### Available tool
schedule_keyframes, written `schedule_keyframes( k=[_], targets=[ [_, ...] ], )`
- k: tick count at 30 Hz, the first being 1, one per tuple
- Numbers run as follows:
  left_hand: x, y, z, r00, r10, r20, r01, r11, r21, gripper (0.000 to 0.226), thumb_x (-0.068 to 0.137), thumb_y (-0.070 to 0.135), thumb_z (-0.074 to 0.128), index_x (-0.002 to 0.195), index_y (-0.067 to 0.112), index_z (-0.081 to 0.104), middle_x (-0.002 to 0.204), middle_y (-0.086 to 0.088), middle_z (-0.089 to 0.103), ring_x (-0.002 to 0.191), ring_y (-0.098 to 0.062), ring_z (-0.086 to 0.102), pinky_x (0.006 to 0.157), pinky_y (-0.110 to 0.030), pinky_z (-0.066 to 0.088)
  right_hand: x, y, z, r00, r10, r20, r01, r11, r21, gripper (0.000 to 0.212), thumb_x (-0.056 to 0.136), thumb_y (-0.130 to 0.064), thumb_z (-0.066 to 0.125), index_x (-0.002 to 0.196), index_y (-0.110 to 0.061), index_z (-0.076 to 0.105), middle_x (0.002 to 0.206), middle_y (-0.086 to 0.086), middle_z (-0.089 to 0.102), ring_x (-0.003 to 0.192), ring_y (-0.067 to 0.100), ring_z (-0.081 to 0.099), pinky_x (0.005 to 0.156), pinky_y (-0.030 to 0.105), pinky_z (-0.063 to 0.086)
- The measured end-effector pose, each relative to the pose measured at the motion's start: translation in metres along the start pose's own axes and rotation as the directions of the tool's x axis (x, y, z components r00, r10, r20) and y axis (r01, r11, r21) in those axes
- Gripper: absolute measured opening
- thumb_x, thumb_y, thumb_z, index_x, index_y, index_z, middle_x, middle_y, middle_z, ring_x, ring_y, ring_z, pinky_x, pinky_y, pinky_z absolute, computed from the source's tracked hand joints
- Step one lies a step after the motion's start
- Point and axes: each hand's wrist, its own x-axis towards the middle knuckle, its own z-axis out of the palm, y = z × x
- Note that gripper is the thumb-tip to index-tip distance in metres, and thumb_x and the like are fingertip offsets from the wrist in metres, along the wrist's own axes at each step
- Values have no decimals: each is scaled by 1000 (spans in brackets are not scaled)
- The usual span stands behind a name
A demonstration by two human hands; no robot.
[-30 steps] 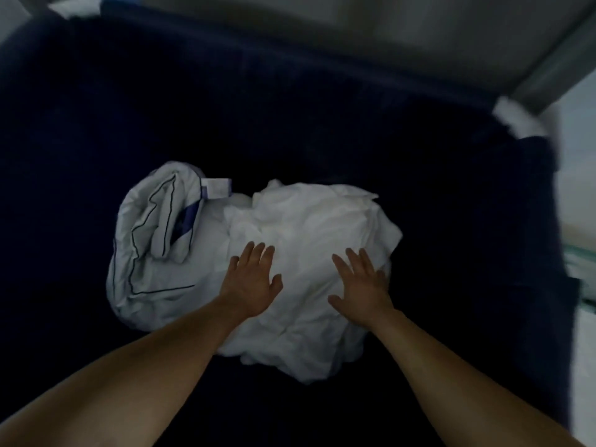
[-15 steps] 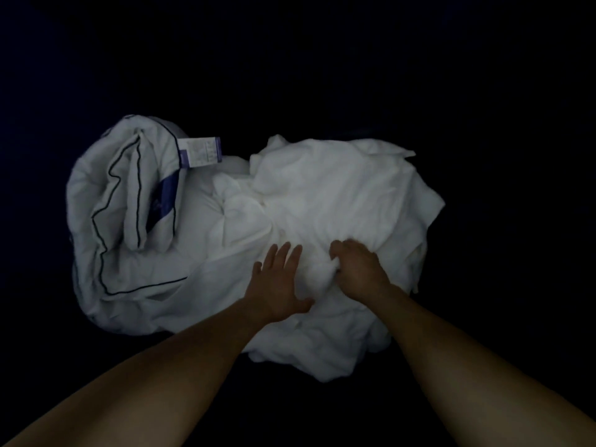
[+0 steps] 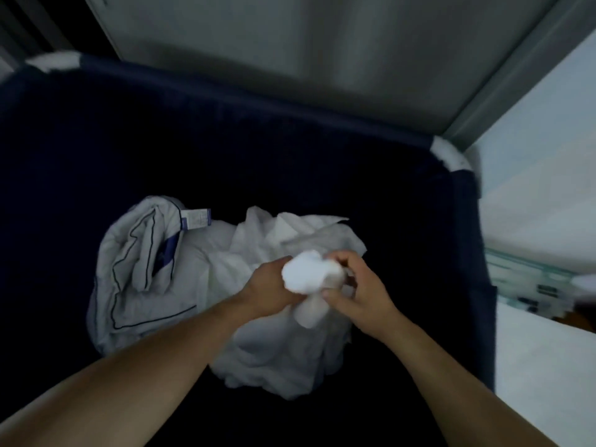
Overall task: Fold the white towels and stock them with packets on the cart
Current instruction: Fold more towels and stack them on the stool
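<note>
A bunched white towel (image 3: pixel 306 275) is lifted above a heap of white linen (image 3: pixel 277 350) at the bottom of a dark blue fabric bin (image 3: pixel 225 140). My left hand (image 3: pixel 267 290) grips the towel's left side. My right hand (image 3: pixel 358 288) pinches its right side with curled fingers. A tail of the towel hangs down between the two hands. To the left of the heap lies a white pillowcase with dark piping (image 3: pixel 142 262) and a sewn label (image 3: pixel 195 219).
The bin's far rim (image 3: pixel 258 91) has white corner caps (image 3: pixel 450 154). A grey metal panel (image 3: pixel 322 43) stands behind it. To the right, outside the bin, is a pale surface with blurred small items (image 3: pixel 532 282).
Both hands lay flat on the linen heap, then the right hand bunched the cloth. Now both hands hold a towel raised off the heap, and the view has pulled back.
</note>
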Motion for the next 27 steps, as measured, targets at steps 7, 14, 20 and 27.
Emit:
schedule_keyframes(
  k=[7,14,20,27],
  targets=[
    [-48,150,-12,957,-205,-206,83,872,-483,22,83,27,73,96,11,66,84,-1,69,78,-16,67,60,-25,52,-46,-22,-42,997,15,76,-4,989,-146,148,34,-64,93,151,-48,3,154,-19,25,140,11,32,109,43,41],
    [-118,268,-9,961,-157,-229,-20,783,-622,42,78,44,72,109,15,67,100,-7,74,96,-27,69,88,-45,55,-104,-60,-80,996,-52,-70,57,995,79,95,58,-29,94,138,-34,42,124,-21,57,119,7,55,93,29,50],
    [-173,323,3,958,145,-249,-275,715,-643,45,88,47,67,124,21,59,117,-4,71,110,-25,66,89,-42,55,-154,-109,-138,981,-53,-187,108,948,301,59,66,-16,90,120,-16,65,113,-1,70,106,19,65,90,39,55],
    [-211,332,37,910,415,-4,-378,827,-416,57,90,27,70,141,21,47,135,-9,61,124,-28,59,103,-52,47,-221,-187,-216,920,-179,-348,300,893,334,37,64,-9,87,94,-22,70,91,-3,74,87,19,71,71,35,60]
  ],
)
